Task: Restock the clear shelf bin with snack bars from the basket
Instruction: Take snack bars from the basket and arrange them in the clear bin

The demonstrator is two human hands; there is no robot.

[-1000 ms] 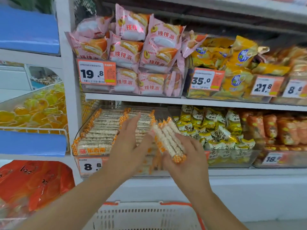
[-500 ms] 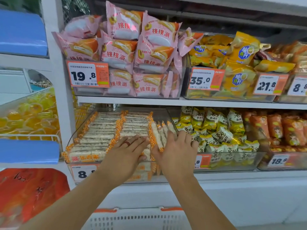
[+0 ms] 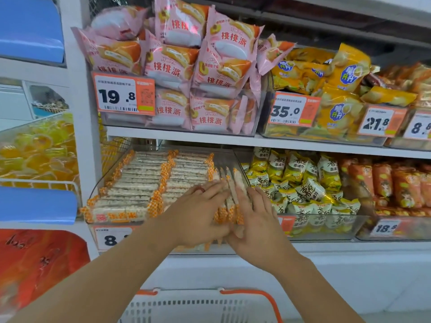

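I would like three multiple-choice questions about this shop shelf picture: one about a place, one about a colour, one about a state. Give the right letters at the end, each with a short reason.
1. Where is the clear bin with the snack bars?
A. directly under the pink pie packs
B. on the floor
C. above the pink pie packs

2. What colour are the handles of the white basket?
A. green
B. orange
C. black

3. How are the two hands now?
A. both hang beside the basket
B. both reach into the basket
C. the left hand and the right hand lie with straight fingers on the bars standing at the bin's right end

Key: 1 A, the bin sits one shelf below the pink packs; 2 B, orange handle arcs show on the rim; 3 C, both hands rest flat on those bars.
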